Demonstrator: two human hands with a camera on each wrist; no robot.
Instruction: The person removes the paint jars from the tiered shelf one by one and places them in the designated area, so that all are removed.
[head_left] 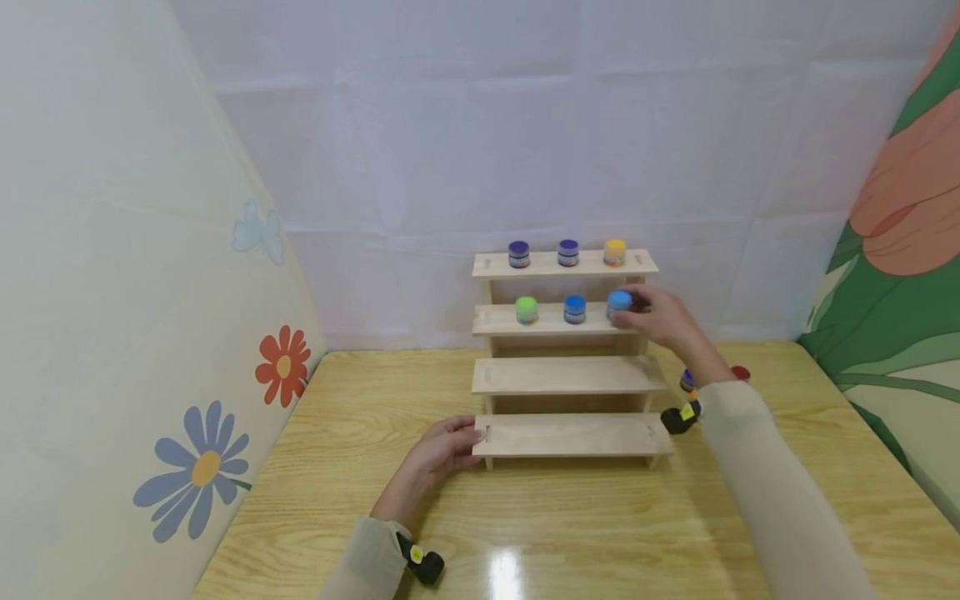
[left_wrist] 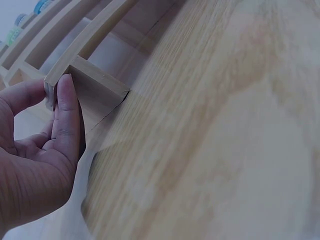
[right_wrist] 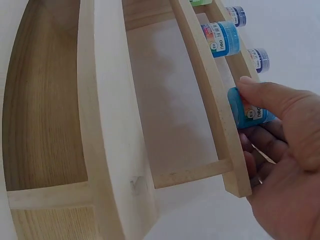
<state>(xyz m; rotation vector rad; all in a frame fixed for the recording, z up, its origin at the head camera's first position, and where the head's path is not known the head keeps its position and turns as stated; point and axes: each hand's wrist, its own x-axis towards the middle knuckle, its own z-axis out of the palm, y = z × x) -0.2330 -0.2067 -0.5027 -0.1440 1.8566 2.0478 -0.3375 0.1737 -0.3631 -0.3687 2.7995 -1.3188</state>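
Note:
A light blue paint jar (head_left: 619, 302) stands at the right end of the second shelf from the top of a wooden tiered rack (head_left: 566, 375). My right hand (head_left: 660, 317) holds that jar from the right, thumb in front and fingers behind, as the right wrist view shows. To its left on the same shelf are a blue jar (head_left: 574, 309) and a green jar (head_left: 527, 310). My left hand (head_left: 442, 450) pinches the left end of the lowest shelf (head_left: 570, 435) between thumb and fingers, seen closely in the left wrist view.
On the top shelf are two purple jars (head_left: 519, 254) and a yellow jar (head_left: 614, 252). A dark blue jar (head_left: 687, 381) and a red-lidded jar (head_left: 740, 373) are on the table behind my right forearm. A pale cloth wall (head_left: 420, 167) rises behind the rack.

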